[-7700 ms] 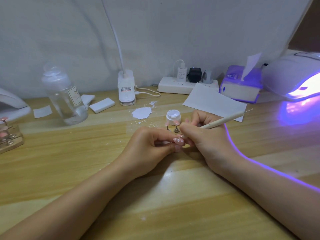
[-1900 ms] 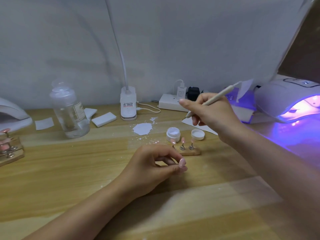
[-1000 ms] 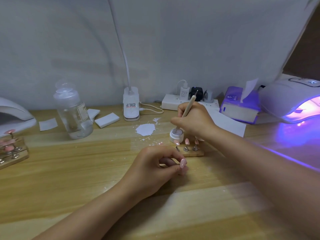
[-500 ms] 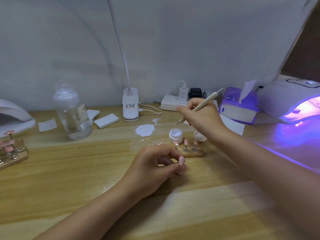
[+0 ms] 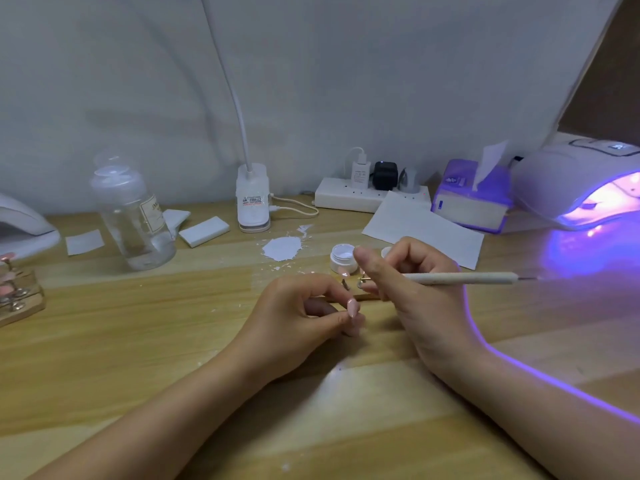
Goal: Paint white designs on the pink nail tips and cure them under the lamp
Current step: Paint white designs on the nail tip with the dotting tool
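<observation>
Two hands work at the centre of the wooden table [image 5: 104, 341]. Left hand [image 5: 294, 320] rests on the table, thumb and forefinger pinching a pink nail tip [image 5: 352, 307] upright on its small stand. Right hand [image 5: 412, 289] sits just beside it at 3 o'clock, fingers curled round a slim white brush [image 5: 460, 278]; the handle end points toward 3 o'clock, the working tip is hidden behind the fingers.

Directly at 12 o'clock of the hands, a wooden holder [image 5: 360, 295] carries further pink tips on metal pins; the count cannot be told. An open white gel pot [image 5: 343, 258] stands just behind it, its lid [image 5: 385, 251] partly hidden by the right hand.

Curing lamp [image 5: 575, 181] stands at 2 o'clock, lit purple, glow spilling over the table. Tissue box [image 5: 472, 199] and power strip [image 5: 367, 197] lie along the wall at 1 o'clock, with a white sheet [image 5: 422, 228] in front. White spill [image 5: 282, 248] lies at 12 o'clock. Clear bottle [image 5: 133, 216] stands at 10 o'clock. A second holder with pink tips [image 5: 17, 299] sits at 9 o'clock.
</observation>
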Demonstrator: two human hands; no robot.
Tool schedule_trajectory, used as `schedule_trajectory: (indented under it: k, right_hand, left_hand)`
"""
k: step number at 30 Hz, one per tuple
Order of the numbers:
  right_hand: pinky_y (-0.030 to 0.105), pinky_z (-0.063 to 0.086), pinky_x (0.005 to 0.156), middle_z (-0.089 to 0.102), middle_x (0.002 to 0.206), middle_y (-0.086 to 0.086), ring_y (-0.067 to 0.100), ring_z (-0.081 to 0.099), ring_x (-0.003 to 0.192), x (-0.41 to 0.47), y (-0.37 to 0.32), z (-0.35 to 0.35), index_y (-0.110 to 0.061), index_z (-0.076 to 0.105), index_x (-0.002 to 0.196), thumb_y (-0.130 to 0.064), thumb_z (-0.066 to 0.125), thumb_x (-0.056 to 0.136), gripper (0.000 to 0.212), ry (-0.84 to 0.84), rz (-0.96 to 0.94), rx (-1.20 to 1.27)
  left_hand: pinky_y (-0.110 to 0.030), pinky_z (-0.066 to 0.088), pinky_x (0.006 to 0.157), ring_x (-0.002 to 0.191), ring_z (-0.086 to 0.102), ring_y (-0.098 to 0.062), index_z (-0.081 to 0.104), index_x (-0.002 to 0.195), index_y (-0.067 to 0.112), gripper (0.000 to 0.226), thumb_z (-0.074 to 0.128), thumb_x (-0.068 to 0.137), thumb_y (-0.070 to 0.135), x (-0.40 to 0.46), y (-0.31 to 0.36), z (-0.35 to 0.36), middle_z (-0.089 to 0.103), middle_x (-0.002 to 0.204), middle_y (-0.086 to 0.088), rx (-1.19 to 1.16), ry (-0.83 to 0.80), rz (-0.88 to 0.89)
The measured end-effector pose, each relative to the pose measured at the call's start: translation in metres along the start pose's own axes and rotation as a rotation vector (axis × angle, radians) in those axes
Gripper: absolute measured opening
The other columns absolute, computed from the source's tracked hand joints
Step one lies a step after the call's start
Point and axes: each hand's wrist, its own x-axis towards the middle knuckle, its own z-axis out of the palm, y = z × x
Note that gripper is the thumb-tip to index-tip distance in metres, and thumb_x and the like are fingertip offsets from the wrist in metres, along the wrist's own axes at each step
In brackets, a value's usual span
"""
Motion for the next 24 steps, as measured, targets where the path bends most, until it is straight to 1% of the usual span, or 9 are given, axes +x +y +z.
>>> schedule_trajectory:
  k: [2, 4, 7, 8, 10, 11, 13, 21, 24]
  right_hand:
    - [0.031, 0.054, 0.059, 0.051, 0.040, -0.010, 0.002, 0.052, 0.041, -0.0004, 0.0016, 0.0008, -0.018, 0.046, 0.051, -0.038, 0.070, 0.061, 0.033, -0.013, -0.006, 0.003]
    - [0.022, 0.052, 0.053, 0.051, 0.040, -0.006, 0.004, 0.052, 0.039, -0.0005, 0.0027, 0.0010, -0.021, 0.049, 0.050, -0.037, 0.069, 0.063, 0.029, -0.051, -0.005, 0.031]
    - [0.018, 0.049, 0.052, 0.052, 0.039, -0.003, 0.009, 0.053, 0.040, -0.0006, 0.0047, 0.0006, -0.022, 0.050, 0.046, -0.037, 0.070, 0.065, 0.032, -0.086, -0.004, 0.023]
    - [0.018, 0.048, 0.050, 0.051, 0.038, -0.003, 0.009, 0.054, 0.039, -0.0005, 0.0050, 0.0009, -0.021, 0.048, 0.044, -0.033, 0.070, 0.068, 0.035, -0.093, -0.004, 0.030]
    - [0.018, 0.047, 0.045, 0.047, 0.035, -0.002, 0.012, 0.056, 0.037, -0.0003, 0.0066, 0.0011, -0.021, 0.043, 0.043, -0.014, 0.070, 0.077, 0.044, -0.100, 0.005, 0.052]
    - [0.016, 0.045, 0.043, 0.046, 0.034, -0.001, 0.012, 0.055, 0.036, -0.0001, 0.0075, 0.0010, -0.018, 0.042, 0.045, -0.005, 0.067, 0.079, 0.045, -0.099, 0.009, 0.049]
    - [0.013, 0.042, 0.041, 0.045, 0.034, 0.001, 0.010, 0.054, 0.034, 0.0006, 0.0084, 0.0009, -0.012, 0.039, 0.048, 0.004, 0.061, 0.081, 0.043, -0.101, 0.015, 0.037]
    - [0.017, 0.045, 0.042, 0.044, 0.034, 0.004, 0.015, 0.054, 0.037, 0.0008, 0.0092, 0.0026, -0.012, 0.037, 0.047, 0.002, 0.058, 0.081, 0.043, -0.123, 0.038, 0.071]
    - [0.016, 0.044, 0.042, 0.044, 0.034, 0.004, 0.014, 0.054, 0.037, 0.0010, 0.0095, 0.0030, -0.012, 0.037, 0.047, 0.002, 0.058, 0.082, 0.042, -0.124, 0.042, 0.073]
  left_hand:
    - [-0.011, 0.048, 0.059, 0.064, 0.069, -0.007, 0.065, 0.069, 0.012, 0.015, 0.067, 0.078, 0.001, 0.0003, 0.0002, 0.0000, 0.072, 0.067, -0.003, 0.018, 0.001, 0.000]
    - [-0.012, 0.048, 0.060, 0.064, 0.069, -0.008, 0.065, 0.070, 0.008, 0.012, 0.068, 0.078, -0.001, 0.0006, -0.0003, -0.0002, 0.071, 0.066, -0.005, 0.023, 0.004, 0.001]
    - [-0.011, 0.047, 0.060, 0.063, 0.068, -0.007, 0.066, 0.071, 0.007, 0.011, 0.067, 0.078, -0.002, 0.0004, -0.0009, -0.0004, 0.071, 0.064, -0.002, 0.038, -0.006, -0.001]
    - [-0.010, 0.045, 0.058, 0.062, 0.068, -0.006, 0.066, 0.071, 0.007, 0.011, 0.067, 0.078, -0.002, 0.0004, -0.0007, -0.0001, 0.070, 0.063, -0.002, 0.047, -0.006, -0.001]
    - [-0.009, 0.044, 0.057, 0.061, 0.067, -0.005, 0.066, 0.071, 0.007, 0.011, 0.068, 0.078, -0.001, 0.0005, -0.0003, 0.0003, 0.070, 0.063, -0.003, 0.057, -0.001, -0.003]
    - [-0.010, 0.044, 0.056, 0.061, 0.067, -0.006, 0.066, 0.071, 0.008, 0.011, 0.068, 0.078, 0.000, 0.0007, -0.0002, 0.0003, 0.071, 0.063, -0.005, 0.060, 0.001, -0.007]
    - [-0.011, 0.045, 0.057, 0.062, 0.068, -0.007, 0.066, 0.070, 0.010, 0.012, 0.069, 0.078, 0.001, 0.0011, -0.0004, 0.0003, 0.071, 0.065, -0.008, 0.065, 0.002, -0.011]
    - [-0.012, 0.046, 0.056, 0.061, 0.067, -0.007, 0.065, 0.067, 0.012, 0.016, 0.068, 0.078, 0.000, 0.0015, 0.0009, 0.0006, 0.070, 0.066, -0.010, 0.079, -0.005, -0.017]
    - [-0.014, 0.048, 0.058, 0.062, 0.067, -0.009, 0.064, 0.068, 0.011, 0.014, 0.068, 0.078, 0.002, 0.0014, 0.0007, 0.0007, 0.071, 0.069, -0.013, 0.076, -0.007, -0.016]
